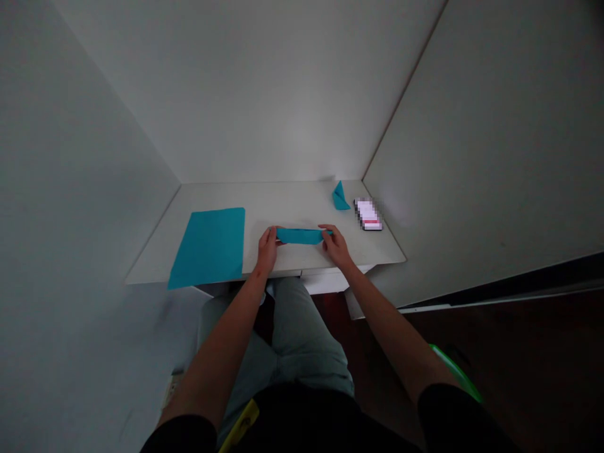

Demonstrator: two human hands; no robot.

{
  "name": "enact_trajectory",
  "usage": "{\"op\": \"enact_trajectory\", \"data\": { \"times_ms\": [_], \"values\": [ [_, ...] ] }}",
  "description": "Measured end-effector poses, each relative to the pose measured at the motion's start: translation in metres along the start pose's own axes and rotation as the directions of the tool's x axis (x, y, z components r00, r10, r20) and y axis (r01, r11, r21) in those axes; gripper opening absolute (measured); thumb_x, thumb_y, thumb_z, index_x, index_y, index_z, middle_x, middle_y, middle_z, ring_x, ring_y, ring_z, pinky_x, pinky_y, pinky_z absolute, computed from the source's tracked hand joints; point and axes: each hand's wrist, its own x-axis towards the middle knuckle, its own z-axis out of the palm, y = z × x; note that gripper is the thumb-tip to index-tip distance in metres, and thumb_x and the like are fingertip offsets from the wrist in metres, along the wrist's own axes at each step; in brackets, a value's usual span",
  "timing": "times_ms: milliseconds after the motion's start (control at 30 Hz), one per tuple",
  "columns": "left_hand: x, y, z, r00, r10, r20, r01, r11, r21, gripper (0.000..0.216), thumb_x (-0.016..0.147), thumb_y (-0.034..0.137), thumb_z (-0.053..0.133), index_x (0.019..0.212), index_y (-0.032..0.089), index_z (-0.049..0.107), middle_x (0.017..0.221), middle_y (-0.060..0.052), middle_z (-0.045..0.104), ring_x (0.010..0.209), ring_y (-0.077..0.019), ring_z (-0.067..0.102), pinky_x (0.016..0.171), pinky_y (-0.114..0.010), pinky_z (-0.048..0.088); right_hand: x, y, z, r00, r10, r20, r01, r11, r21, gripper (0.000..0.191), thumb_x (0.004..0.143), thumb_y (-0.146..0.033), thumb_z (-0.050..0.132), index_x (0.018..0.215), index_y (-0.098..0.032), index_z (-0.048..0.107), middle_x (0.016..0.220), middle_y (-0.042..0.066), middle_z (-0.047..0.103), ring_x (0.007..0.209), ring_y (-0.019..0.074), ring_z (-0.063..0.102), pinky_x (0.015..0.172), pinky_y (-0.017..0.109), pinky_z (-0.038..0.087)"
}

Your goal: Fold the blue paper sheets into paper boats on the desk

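I'm watching through one camera worn on the person's head, looking forward and steeply down from above and behind the hands. The white desk (pixel 283 201) sits fairly near, across the middle of my frame, with the white walls (pixel 292 94) filling the top. The folded teal paper (pixel 300 236), left hand (pixel 267 250) and right hand (pixel 336 245) land just below centre. The person's forearms (pixel 221 340) rise from the bottom edge, above the grey-green shorts (pixel 302 333), and the view reaches the dark wood floor (pixel 519 365) at lower right.
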Motion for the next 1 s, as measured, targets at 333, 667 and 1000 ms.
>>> {"op": "enact_trajectory", "data": {
  "times_ms": [333,667,1000],
  "values": [
    [-0.005,0.010,0.000,0.994,0.026,0.107,-0.025,1.000,-0.009,0.061,0.086,0.081,0.068,0.090,0.021,0.076,0.071,-0.002,0.062,0.060,-0.0137,0.051,0.050,-0.024,0.043,-0.052,-0.021,-0.047,0.951,-0.111,0.289,0.218,0.903,-0.371,0.039,0.099,-0.048,0.064,0.132,-0.027,0.068,0.081,0.001,0.067,0.059,0.0167,0.055,0.063,0.032,0.045],
    [-0.008,0.016,0.000,0.978,0.005,0.206,-0.002,1.000,-0.014,0.066,0.088,0.083,0.065,0.093,0.018,0.078,0.058,0.003,0.046,0.053,-0.0123,0.043,0.047,-0.026,0.031,-0.070,-0.032,-0.052,0.902,-0.110,0.417,0.307,0.842,-0.443,0.037,0.106,-0.049,0.058,0.134,-0.027,0.069,0.106,0.007,0.079,0.070,0.0182,0.067,0.073,0.033,0.052],
    [-0.010,0.012,-0.001,0.979,0.095,0.179,-0.095,0.995,-0.008,0.060,0.101,0.072,0.053,0.125,0.020,0.071,0.109,-0.007,0.071,0.057,-0.0080,0.051,0.056,-0.027,0.044,-0.065,-0.031,-0.083,0.980,0.017,0.198,0.137,0.664,-0.735,0.030,0.112,-0.035,0.045,0.120,-0.024,0.071,0.105,0.007,0.080,0.093,0.0241,0.075,0.085,0.034,0.055]
  ]
}}
